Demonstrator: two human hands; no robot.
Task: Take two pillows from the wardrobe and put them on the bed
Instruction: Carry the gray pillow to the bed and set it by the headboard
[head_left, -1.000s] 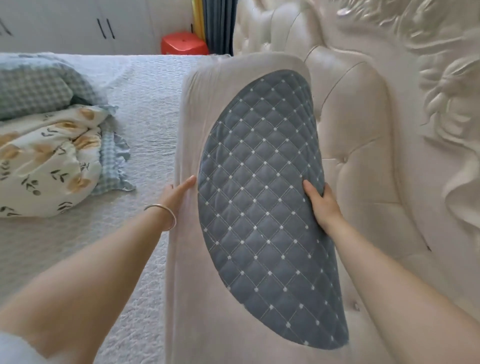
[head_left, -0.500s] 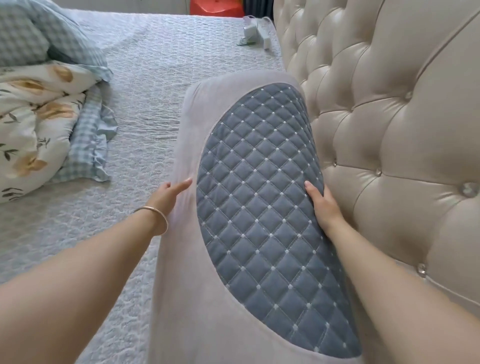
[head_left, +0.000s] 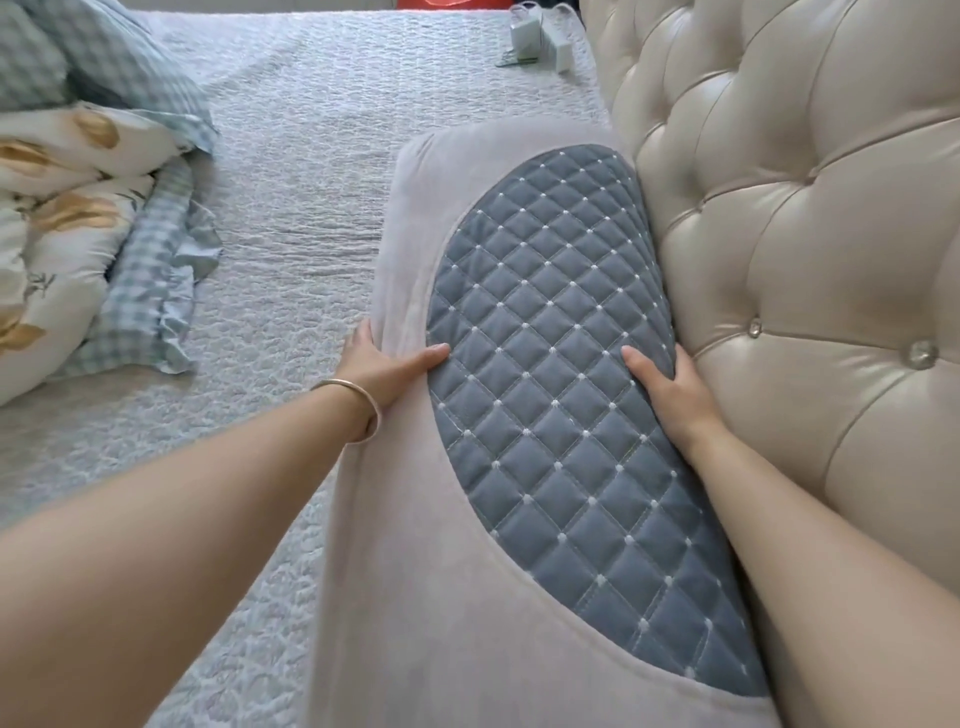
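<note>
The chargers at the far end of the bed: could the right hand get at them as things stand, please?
Probably not. The right hand grips the pillow by the headboard, and the chargers lie well beyond the pillow's far end.

Soft, even daylight fills the scene. The glossy cream tufted leather headboard (head_left: 810, 270) carries broad white sheen on its right-hand tufts. Shadows are faint. Wide-angle bending curves the edges; far corners look slightly soft.

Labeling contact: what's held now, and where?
The pillow: left hand on its outer long edge, right hand on the edge beside the headboard.
</note>
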